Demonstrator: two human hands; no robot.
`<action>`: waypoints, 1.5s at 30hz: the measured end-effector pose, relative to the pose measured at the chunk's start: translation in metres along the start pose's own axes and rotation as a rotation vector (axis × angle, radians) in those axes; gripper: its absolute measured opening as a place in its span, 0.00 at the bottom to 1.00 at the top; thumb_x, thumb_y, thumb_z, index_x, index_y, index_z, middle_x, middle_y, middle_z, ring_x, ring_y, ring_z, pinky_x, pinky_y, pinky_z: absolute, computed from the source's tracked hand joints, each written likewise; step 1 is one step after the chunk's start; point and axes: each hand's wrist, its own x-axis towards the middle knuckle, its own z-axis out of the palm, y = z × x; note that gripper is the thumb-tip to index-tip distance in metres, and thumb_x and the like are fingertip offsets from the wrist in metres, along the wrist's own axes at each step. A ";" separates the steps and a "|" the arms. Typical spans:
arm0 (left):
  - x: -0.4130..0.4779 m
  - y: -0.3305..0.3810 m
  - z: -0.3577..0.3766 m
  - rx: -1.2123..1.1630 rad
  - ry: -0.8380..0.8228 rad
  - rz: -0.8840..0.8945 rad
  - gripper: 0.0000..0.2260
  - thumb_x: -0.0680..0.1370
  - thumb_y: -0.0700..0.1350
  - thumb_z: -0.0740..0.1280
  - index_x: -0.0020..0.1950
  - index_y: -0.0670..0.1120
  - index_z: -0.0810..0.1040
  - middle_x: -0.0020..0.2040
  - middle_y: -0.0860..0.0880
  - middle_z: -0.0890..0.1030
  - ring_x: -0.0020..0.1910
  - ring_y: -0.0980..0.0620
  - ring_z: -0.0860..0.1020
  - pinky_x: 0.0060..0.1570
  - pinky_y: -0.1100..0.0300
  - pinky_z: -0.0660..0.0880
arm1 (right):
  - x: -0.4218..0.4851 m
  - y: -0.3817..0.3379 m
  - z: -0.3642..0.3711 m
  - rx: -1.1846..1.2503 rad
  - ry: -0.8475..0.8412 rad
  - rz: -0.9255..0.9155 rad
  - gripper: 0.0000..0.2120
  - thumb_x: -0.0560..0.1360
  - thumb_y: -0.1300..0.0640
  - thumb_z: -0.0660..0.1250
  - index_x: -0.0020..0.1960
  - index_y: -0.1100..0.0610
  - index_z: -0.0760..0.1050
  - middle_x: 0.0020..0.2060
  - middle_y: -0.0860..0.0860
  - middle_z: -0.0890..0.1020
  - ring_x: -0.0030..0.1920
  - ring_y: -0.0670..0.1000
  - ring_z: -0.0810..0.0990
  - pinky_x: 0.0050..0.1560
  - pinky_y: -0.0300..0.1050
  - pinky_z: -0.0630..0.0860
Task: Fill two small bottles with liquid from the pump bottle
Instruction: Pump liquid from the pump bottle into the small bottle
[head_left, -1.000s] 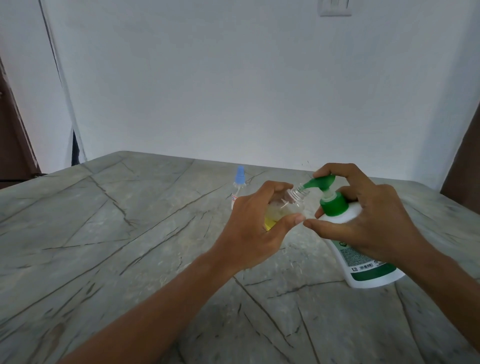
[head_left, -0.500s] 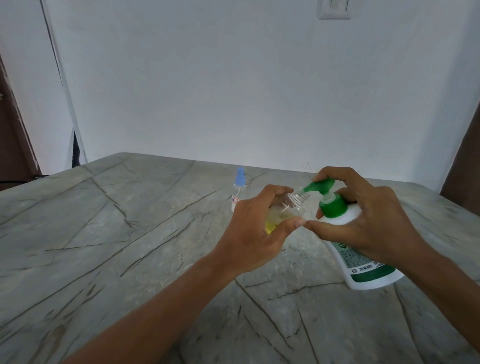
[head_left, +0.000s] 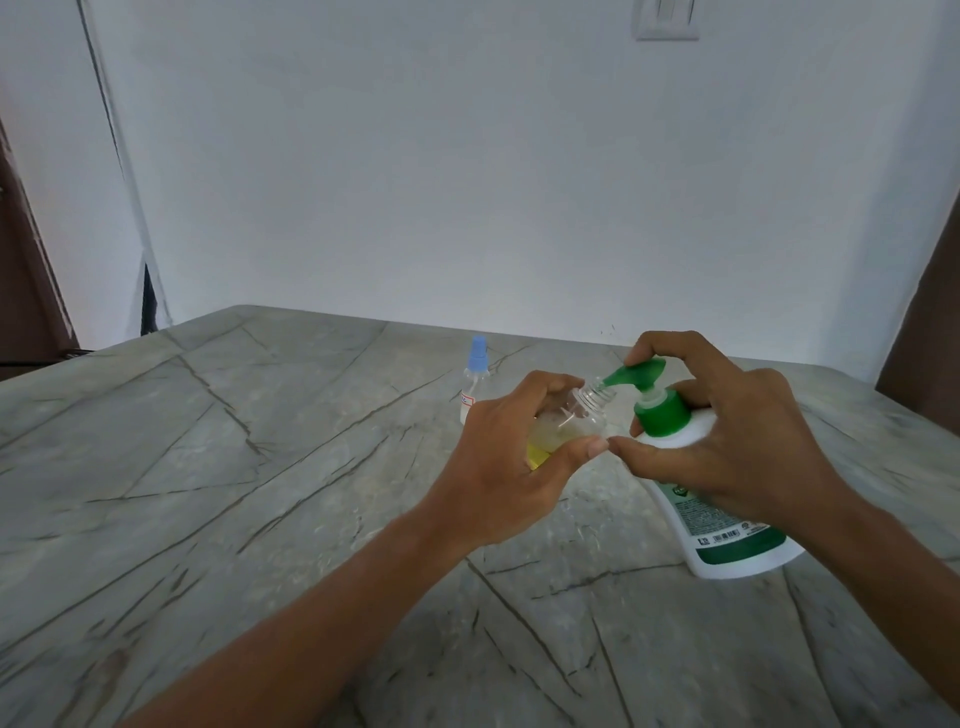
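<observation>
My left hand (head_left: 506, 457) grips a small clear bottle (head_left: 576, 415), tilted with its open threaded neck up against the green spout. Yellowish liquid lies in its lower part. My right hand (head_left: 727, 431) wraps around the neck of the white pump bottle (head_left: 727, 525), which stands tilted on the table, and a finger rests on top of the green pump head (head_left: 641, 374). A second small bottle (head_left: 475, 384) with a blue spray cap stands upright behind my left hand, partly hidden by it.
The grey marble-patterned table (head_left: 234, 493) stretches wide to the left and front. A white wall rises just behind its far edge. Dark door frames stand at the far left and far right.
The pump head has risen slightly under my right finger. Both hands and the small bottle stay almost where they were.
</observation>
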 end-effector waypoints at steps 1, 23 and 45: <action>0.000 0.000 0.000 -0.002 -0.004 0.003 0.21 0.74 0.51 0.73 0.63 0.45 0.75 0.53 0.53 0.82 0.48 0.64 0.79 0.45 0.74 0.73 | 0.000 -0.001 -0.001 0.005 0.008 0.001 0.29 0.61 0.47 0.80 0.56 0.39 0.69 0.34 0.38 0.83 0.35 0.38 0.82 0.34 0.27 0.75; 0.001 -0.001 0.001 0.007 0.012 0.000 0.20 0.73 0.52 0.72 0.62 0.47 0.75 0.52 0.56 0.82 0.49 0.65 0.79 0.46 0.73 0.74 | 0.000 0.001 -0.001 0.036 -0.002 0.028 0.29 0.61 0.47 0.80 0.58 0.42 0.73 0.36 0.38 0.84 0.36 0.35 0.82 0.36 0.23 0.73; 0.000 -0.003 0.001 0.012 0.003 0.016 0.20 0.74 0.52 0.72 0.62 0.47 0.74 0.52 0.55 0.82 0.48 0.62 0.79 0.45 0.67 0.77 | -0.001 0.001 -0.001 0.046 0.001 0.045 0.29 0.61 0.44 0.79 0.58 0.41 0.73 0.38 0.39 0.84 0.37 0.37 0.83 0.36 0.29 0.77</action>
